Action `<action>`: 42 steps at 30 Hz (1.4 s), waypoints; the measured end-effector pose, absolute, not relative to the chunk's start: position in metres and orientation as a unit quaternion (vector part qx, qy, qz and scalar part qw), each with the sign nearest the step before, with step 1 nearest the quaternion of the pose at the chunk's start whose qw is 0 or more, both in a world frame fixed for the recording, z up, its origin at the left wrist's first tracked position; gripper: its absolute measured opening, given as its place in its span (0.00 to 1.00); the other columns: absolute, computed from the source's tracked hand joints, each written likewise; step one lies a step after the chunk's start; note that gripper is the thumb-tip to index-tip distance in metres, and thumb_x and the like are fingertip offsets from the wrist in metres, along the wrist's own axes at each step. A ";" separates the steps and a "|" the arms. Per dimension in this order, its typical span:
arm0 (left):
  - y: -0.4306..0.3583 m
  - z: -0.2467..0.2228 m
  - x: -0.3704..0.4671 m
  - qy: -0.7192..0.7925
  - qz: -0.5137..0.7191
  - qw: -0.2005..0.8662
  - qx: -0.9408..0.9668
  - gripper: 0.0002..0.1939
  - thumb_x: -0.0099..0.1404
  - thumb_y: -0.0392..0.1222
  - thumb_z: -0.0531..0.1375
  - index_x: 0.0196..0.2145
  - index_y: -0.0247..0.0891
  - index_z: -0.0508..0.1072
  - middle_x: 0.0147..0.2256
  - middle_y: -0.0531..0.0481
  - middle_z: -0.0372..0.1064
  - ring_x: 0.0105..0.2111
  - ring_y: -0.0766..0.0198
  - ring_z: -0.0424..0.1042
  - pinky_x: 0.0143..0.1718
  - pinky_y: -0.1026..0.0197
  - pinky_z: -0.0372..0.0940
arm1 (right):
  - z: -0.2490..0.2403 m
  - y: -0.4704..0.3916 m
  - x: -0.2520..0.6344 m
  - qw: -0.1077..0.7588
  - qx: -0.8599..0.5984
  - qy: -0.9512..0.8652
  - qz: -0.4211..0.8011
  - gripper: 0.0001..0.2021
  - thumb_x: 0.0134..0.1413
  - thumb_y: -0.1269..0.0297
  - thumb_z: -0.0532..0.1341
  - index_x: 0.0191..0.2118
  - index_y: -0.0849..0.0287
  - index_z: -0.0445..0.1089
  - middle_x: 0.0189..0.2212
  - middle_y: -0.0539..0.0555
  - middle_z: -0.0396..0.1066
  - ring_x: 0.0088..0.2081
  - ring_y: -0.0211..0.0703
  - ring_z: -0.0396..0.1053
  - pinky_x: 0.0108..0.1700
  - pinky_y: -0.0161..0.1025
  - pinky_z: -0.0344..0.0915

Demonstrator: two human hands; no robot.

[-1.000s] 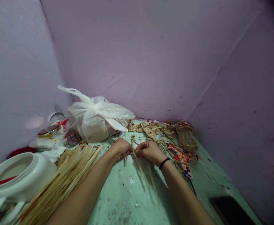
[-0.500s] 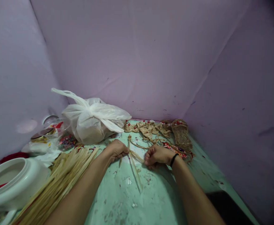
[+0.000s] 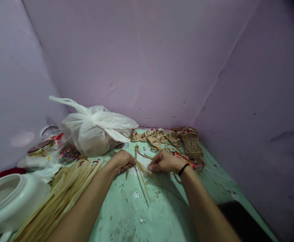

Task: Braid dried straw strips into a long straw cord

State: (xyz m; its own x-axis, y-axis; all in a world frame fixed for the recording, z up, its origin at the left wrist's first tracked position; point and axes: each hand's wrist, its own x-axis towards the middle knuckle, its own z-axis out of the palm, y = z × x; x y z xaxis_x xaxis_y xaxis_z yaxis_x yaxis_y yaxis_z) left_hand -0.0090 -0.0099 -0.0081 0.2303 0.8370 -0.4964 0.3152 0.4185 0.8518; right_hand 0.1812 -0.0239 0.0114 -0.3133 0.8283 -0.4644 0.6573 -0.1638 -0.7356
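Pale fibre strips (image 3: 143, 185) fan out over the green tabletop from a knotted cord end (image 3: 136, 148). My left hand (image 3: 124, 161) pinches them where they meet, its fingers closed. Just to the right, my right hand (image 3: 162, 162), with a black band at the wrist, has its fingers curled together beside a strip that slants down to the right. Whether that strip is between its fingertips is too small to tell. A thin braided cord (image 3: 144, 155) runs from the knot towards the right hand and passes behind it.
A bundle of dry strips (image 3: 58, 198) lies at left, near a white pot (image 3: 28, 195). Behind are a knotted plastic bag (image 3: 96, 131) and woven pieces with red beads (image 3: 154, 138). A woven roll (image 3: 191, 143) and a dark object (image 3: 242, 220) are on the right.
My right hand has moved slightly left and up, nearer my left hand, and the slanting strip now extends below it. The whole view has shifted a little. My left hand keeps its pinch.
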 end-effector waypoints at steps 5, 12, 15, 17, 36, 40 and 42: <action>-0.009 -0.009 -0.011 0.574 0.222 0.617 0.491 0.08 0.43 0.35 0.55 0.13 0.34 0.58 0.10 0.58 0.51 0.07 0.78 0.43 0.11 0.68 0.33 | -0.004 -0.017 0.153 0.245 -0.592 -0.655 0.401 0.12 0.43 0.72 0.54 0.33 0.65 0.72 0.27 0.52 0.71 0.26 0.34 0.64 0.26 0.28 0.57; -0.009 -0.006 -0.010 0.562 0.225 0.626 0.492 0.09 0.44 0.36 0.56 0.13 0.34 0.58 0.09 0.59 0.49 0.07 0.78 0.43 0.10 0.68 0.34 | -0.012 -0.021 0.132 0.205 -0.565 -0.677 0.424 0.11 0.42 0.72 0.53 0.28 0.65 0.72 0.19 0.48 0.66 0.22 0.32 0.59 0.25 0.27 0.54; -0.009 -0.005 -0.011 0.561 0.230 0.629 0.487 0.08 0.43 0.35 0.56 0.13 0.34 0.58 0.09 0.59 0.50 0.07 0.77 0.43 0.10 0.68 0.34 | -0.009 -0.022 0.132 0.197 -0.584 -0.657 0.434 0.09 0.41 0.70 0.54 0.23 0.66 0.70 0.14 0.46 0.59 0.18 0.30 0.53 0.21 0.27 0.50; -0.011 -0.004 -0.011 0.562 0.228 0.627 0.488 0.08 0.42 0.36 0.56 0.12 0.34 0.58 0.08 0.59 0.49 0.07 0.77 0.43 0.10 0.68 0.34 | -0.010 -0.022 0.133 0.191 -0.601 -0.640 0.439 0.08 0.40 0.69 0.55 0.20 0.65 0.69 0.12 0.46 0.55 0.17 0.29 0.50 0.19 0.28 0.48; -0.013 0.001 -0.001 0.618 0.227 0.596 0.460 0.06 0.40 0.32 0.51 0.11 0.36 0.56 0.08 0.56 0.51 0.08 0.75 0.46 0.11 0.68 0.36 | 0.019 -0.052 0.104 0.120 -0.692 -0.700 0.125 0.10 0.42 0.64 0.56 0.27 0.58 0.74 0.27 0.62 0.73 0.31 0.48 0.69 0.28 0.36 0.56; -0.013 0.000 -0.003 0.615 0.214 0.600 0.465 0.07 0.42 0.34 0.52 0.11 0.35 0.57 0.09 0.55 0.53 0.08 0.75 0.47 0.10 0.68 0.36 | 0.021 -0.055 0.103 0.098 -0.668 -0.728 0.115 0.10 0.42 0.67 0.55 0.29 0.60 0.73 0.29 0.63 0.72 0.32 0.48 0.69 0.29 0.36 0.56; -0.013 0.000 -0.003 0.617 0.212 0.592 0.473 0.07 0.42 0.34 0.53 0.11 0.35 0.57 0.09 0.55 0.53 0.08 0.75 0.47 0.10 0.69 0.37 | 0.024 -0.058 0.102 0.078 -0.653 -0.744 0.120 0.10 0.41 0.69 0.54 0.29 0.61 0.73 0.29 0.63 0.72 0.32 0.48 0.69 0.29 0.36 0.56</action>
